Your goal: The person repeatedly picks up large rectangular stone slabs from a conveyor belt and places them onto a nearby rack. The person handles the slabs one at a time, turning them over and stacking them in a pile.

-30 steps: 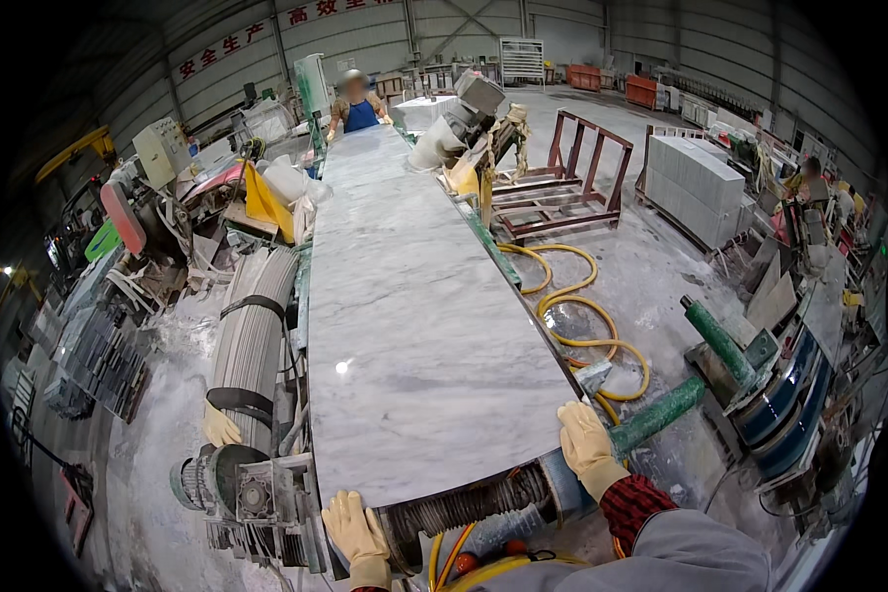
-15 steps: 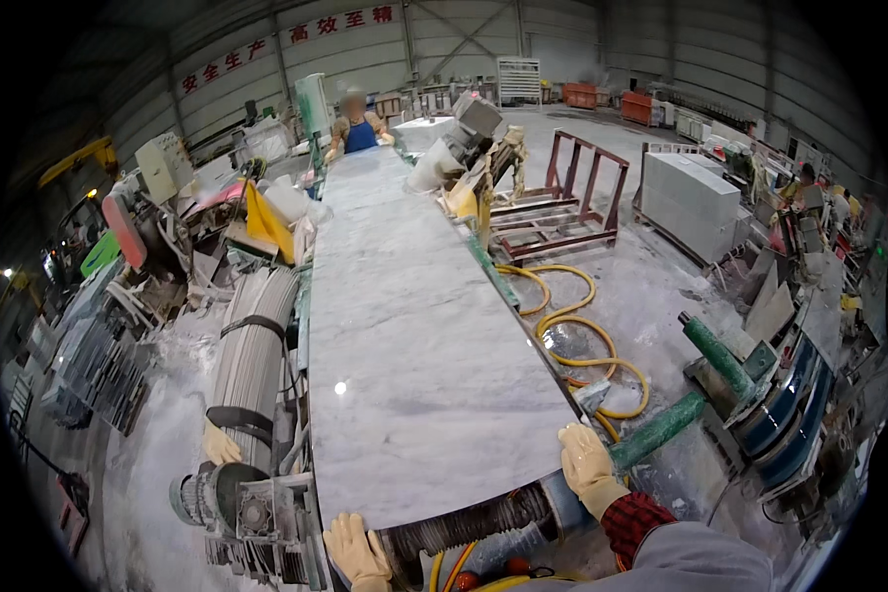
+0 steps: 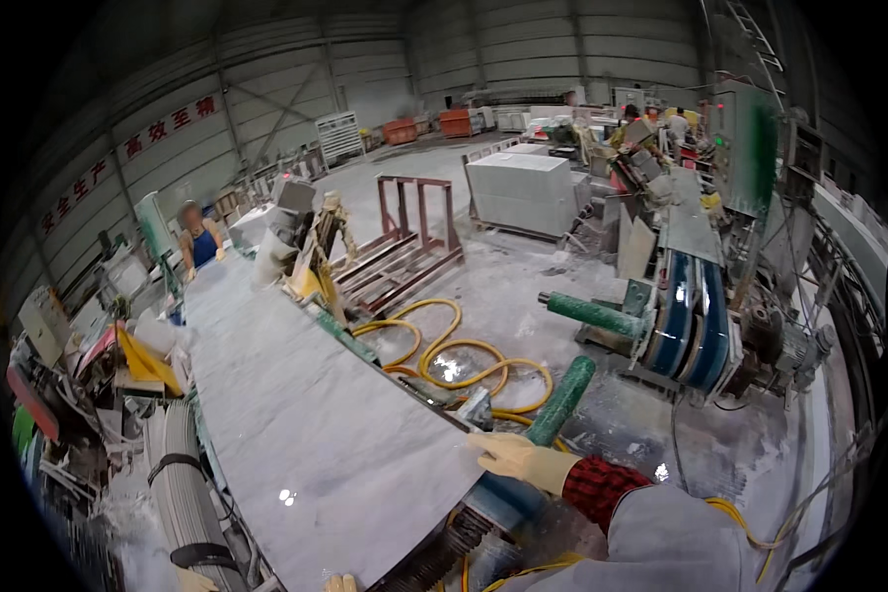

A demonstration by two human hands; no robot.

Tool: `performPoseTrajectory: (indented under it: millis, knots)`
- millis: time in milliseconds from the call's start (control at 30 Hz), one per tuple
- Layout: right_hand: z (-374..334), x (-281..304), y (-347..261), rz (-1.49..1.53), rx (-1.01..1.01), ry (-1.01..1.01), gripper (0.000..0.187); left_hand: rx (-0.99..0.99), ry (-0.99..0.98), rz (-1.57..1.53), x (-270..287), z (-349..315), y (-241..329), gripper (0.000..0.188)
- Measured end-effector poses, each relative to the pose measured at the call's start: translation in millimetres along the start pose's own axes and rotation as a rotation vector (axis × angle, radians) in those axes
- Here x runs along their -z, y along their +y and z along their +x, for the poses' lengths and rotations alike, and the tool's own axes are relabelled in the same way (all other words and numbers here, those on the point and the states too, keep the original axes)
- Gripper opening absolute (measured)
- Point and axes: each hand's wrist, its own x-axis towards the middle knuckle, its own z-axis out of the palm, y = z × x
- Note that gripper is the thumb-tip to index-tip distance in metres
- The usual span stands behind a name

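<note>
A long pale grey-white stone slab (image 3: 296, 424) lies flat on a machine bed and runs away to the far left. My right hand (image 3: 518, 459), in a cream glove below a red-and-black checked cuff, rests on the slab's near right corner with its fingers stretched out. Beneath that corner sits a blue roller part (image 3: 508, 498), with a dark ribbed sleeve (image 3: 439, 553) beside it. Only the fingertips of my gloved left hand (image 3: 340, 584) show, apart, at the slab's near edge by the lower rim; the rest is out of view.
A person (image 3: 202, 242) in a blue apron stands at the slab's far end. Yellow hoses (image 3: 493, 370) coil on the wet floor near a green roller (image 3: 562, 400). A red-brown frame (image 3: 414, 232), white blocks (image 3: 518, 192) and a blue belt machine (image 3: 696, 316) stand to the right.
My view has turned to the right, so the slab and far person sit further left. My left hand has mostly slipped below the lower rim. My right hand stays at the slab's corner.
</note>
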Motion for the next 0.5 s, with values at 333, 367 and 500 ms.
performPoseTrajectory:
  millis: [333,367,500]
  knots:
    - [111,285,-40,-0.858,0.122,0.238,0.065,-0.027,-0.276,0.152,0,56,20,0.097]
    - [123,307,-64,-1.095,0.196,0.287,0.063,0.005,-0.307,0.108,0,55,20,0.095]
    - [154,312,-153,-1.091,0.047,0.173,0.052,-0.091,-0.210,0.205,-12,50,16,0.094]
